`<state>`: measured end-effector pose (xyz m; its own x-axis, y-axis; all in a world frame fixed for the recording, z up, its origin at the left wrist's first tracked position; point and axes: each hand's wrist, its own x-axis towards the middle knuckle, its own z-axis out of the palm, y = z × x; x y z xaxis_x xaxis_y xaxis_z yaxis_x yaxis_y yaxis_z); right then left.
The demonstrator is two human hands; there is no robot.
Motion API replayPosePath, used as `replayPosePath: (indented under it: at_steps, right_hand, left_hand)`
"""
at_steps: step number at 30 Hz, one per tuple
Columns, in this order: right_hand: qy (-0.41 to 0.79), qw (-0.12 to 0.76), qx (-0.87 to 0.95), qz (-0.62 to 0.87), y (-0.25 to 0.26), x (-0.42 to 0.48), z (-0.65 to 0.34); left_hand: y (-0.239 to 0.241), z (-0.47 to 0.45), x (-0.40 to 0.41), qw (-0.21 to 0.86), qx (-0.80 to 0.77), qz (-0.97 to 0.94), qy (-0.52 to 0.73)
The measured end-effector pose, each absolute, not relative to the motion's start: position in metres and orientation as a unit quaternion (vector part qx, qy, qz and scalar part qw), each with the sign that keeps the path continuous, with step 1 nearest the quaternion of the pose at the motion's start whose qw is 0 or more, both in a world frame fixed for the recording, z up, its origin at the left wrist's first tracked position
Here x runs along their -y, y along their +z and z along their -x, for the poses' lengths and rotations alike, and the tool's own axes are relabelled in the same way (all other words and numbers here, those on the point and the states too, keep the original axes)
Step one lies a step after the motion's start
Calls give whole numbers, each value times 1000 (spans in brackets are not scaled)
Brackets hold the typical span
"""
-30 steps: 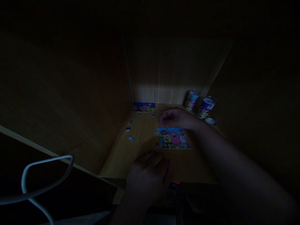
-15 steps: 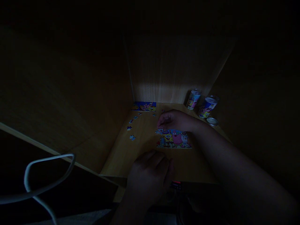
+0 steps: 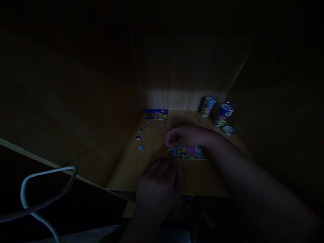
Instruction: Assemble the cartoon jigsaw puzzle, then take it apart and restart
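Right hand (image 3: 183,136) low over the far edge of the jigsaw (image 3: 188,152), fingers curled inward; whether closed on a piece, lost in the dimness. Left hand (image 3: 158,189) on the near side, just short of the jigsaw, fingers loosely bent, apparently empty, though too dark to be sure. Jigsaw flat on a wooden shelf (image 3: 124,175), partly under the right hand. Loose pieces (image 3: 141,147) in a scattered arc to the left; picture card (image 3: 154,114) at the far end. Main risk: a careless drag of the right wrist, pushing joined pieces apart. Far right, one printed can (image 3: 207,106) and a second can (image 3: 224,114), both upright, contents unseen, with a round metal lid (image 3: 229,130) just beside them; either can liable to tip if knocked.
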<state>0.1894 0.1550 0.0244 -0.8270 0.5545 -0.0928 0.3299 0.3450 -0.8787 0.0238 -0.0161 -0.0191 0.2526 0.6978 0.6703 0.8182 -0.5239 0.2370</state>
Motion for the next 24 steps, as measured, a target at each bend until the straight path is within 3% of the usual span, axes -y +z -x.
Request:
replayPosePath:
  at_steps: [24]
  right_hand:
    - [448, 116, 848, 260, 20, -155, -183]
  left_hand:
    - [-19, -24, 17, 61, 507, 789, -342]
